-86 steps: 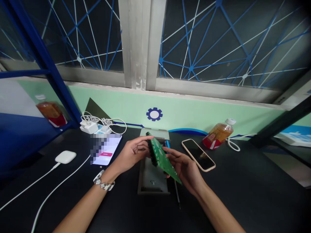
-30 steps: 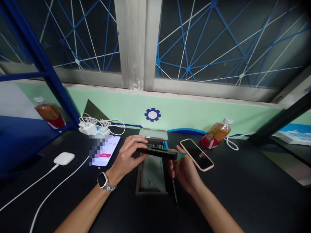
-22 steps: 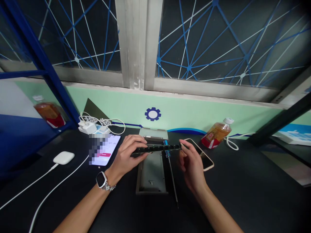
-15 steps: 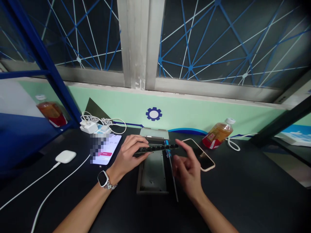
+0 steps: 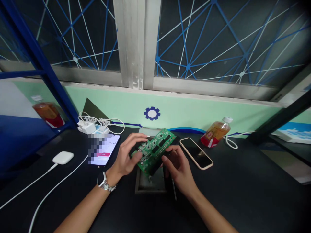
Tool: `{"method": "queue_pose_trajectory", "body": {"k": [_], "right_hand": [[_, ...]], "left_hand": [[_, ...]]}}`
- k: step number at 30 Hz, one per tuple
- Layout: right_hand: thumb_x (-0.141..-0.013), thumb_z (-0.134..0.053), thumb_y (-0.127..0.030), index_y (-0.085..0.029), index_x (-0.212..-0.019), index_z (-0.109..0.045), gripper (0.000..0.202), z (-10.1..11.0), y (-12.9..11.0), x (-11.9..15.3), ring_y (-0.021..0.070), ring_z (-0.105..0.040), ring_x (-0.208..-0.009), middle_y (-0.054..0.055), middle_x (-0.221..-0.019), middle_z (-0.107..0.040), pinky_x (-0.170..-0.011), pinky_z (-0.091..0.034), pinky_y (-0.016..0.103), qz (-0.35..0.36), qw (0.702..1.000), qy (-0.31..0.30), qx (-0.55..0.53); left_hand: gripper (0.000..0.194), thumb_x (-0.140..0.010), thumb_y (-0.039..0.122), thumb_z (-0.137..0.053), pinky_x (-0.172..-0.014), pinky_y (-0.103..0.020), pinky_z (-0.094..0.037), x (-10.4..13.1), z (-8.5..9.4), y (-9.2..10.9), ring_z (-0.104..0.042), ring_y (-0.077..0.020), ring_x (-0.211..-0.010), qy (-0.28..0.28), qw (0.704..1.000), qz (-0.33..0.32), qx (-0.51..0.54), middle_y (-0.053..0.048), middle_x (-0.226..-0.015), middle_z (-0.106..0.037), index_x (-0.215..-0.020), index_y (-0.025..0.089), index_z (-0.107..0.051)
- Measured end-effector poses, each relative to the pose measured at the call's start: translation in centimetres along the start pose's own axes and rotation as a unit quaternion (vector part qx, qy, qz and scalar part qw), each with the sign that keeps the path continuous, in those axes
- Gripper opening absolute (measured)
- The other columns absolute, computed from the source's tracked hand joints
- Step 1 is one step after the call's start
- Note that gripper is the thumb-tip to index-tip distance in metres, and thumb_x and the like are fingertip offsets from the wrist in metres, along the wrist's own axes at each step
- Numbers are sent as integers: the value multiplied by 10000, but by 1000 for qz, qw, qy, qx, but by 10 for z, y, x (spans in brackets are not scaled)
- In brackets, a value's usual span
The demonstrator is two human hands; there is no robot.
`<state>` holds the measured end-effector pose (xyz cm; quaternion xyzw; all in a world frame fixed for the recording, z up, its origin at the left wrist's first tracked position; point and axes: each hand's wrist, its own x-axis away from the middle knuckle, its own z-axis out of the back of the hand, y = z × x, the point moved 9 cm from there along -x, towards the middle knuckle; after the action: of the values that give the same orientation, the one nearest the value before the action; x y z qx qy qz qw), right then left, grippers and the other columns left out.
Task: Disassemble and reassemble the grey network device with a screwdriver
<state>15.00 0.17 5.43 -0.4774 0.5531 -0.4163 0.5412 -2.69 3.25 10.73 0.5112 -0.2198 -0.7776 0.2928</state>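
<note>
A green circuit board [image 5: 155, 147], its chip-covered face turned up toward me, is held tilted above a shallow grey metal case [image 5: 139, 187]. My left hand [image 5: 130, 153] grips the board's left side, thumb on the face and fingers over the far edge. On the near right edge, my right hand [image 5: 178, 165] closes thumb and fingers on the board. Beneath the right hand the thin metal shaft of a screwdriver [image 5: 174, 190] shows; its handle is hidden. Behind the board, the pale back part of the case [image 5: 145, 131] is partly visible.
A lit phone [image 5: 105, 152] and a white earbud case [image 5: 63, 157] with a cable lie to the left. A power strip with plugs [image 5: 89, 127] stands behind them. To the right are a dark-screened phone [image 5: 196, 153] and a drink bottle [image 5: 215, 132].
The board has turned from edge-on to showing its green face, now slanting up to the right. My right hand has moved in from beside it and taken hold of its near edge.
</note>
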Motion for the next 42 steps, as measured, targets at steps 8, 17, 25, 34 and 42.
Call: {"method": "queue_pose_trajectory", "body": {"k": [8, 17, 25, 34, 42], "right_hand": [[-829, -693, -340, -320, -1205, -483, 432, 0, -1, -6, 141, -579, -720, -10, -889, -601, -598, -470, 238, -29, 998, -13, -45], [-792, -734, -324, -334, -1485, -262, 839, -6, 23, -5, 177, -684, -747, 56, -1072, -686, -630, -540, 307, -110, 983, -33, -145], [-720, -775, -266, -248, -1264, -616, 567, -13, 23, -6, 220, -690, -840, 54, -1006, -719, -668, -549, 309, -97, 987, -30, -127], [-671, -831, -337, -225, -1239, -631, 612, 1, 34, -8, 199, -684, -812, 70, -1089, -713, -658, -543, 292, -119, 984, 28, -131], [-867, -521, -631, -188, -1033, -740, 521, -11, 21, 4, 242, -684, -781, 96, -925, -740, -595, -505, 304, -226, 951, -40, -206]], "left_hand": [[475, -921, 565, -497, -625, -258, -449, 23, -26, -80, -612, -169, -739, -52, 913, 345, 212, -73, -850, -683, -966, 128, -679], [470, -876, 528, -556, -647, -347, -545, 18, -54, -17, -623, -299, -995, -178, 836, 273, 441, -173, -1165, -637, -1159, 167, -660], [423, -869, 363, -673, -934, -412, -514, 24, -58, -47, -545, -266, -1191, -89, 912, 289, 279, -136, -1258, -577, -1242, 209, -548], [432, -897, 294, -644, -889, -402, -583, 34, -79, -35, -589, -267, -1191, -180, 856, 313, 371, -129, -1376, -523, -1309, 285, -514], [466, -895, 304, -646, -680, -324, -620, 35, -82, -35, -634, -271, -1084, -161, 833, 338, 408, -151, -1337, -528, -1324, 255, -474]]}}
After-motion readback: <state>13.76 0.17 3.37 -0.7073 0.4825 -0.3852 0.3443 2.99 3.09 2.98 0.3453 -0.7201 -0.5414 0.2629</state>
